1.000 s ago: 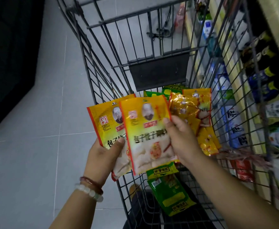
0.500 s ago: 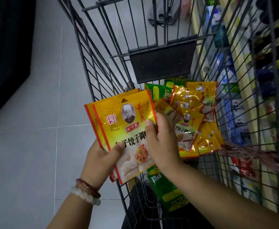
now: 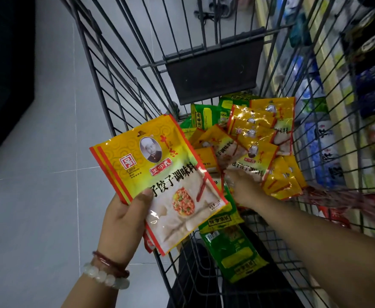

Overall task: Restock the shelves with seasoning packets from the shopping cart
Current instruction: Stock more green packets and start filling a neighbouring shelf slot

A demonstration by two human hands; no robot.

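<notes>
Change: the right hand point(image 3: 243, 187) has left the held stack and is now reaching into the cart, among the loose packets; the left hand's grip is unchanged.
Left hand point(image 3: 124, 215): gripping a stack of flat yellow-and-red plastic seasoning packets point(image 3: 160, 181), thumb pressing across the front face, fingers hidden behind. The stack is tilting, held above the cart's left side wall.
Wrist: a dark red bead bracelet point(image 3: 108, 262) and a pale white bead bracelet point(image 3: 105, 275) are sitting on the left wrist.
Right hand: lying against a loose yellow foil seasoning packet point(image 3: 246, 161) in the cart; its fingers are blurred and partly covered, so whether they are clasping it cannot be told.
Cart: the grey wire shopping cart point(image 3: 115, 70) is holding a heap of yellow seasoning packets point(image 3: 268, 138) towards its far right corner.
Other stock: green plastic seasoning packets point(image 3: 233, 252) are lying nearer the person, under the heap.
Shelves: blurred store shelving with blue and dark packages point(image 3: 328, 152) is standing just beyond the cart's right wall.
Floor: pale grey tiles point(image 3: 37, 152) are lying to the left.
</notes>
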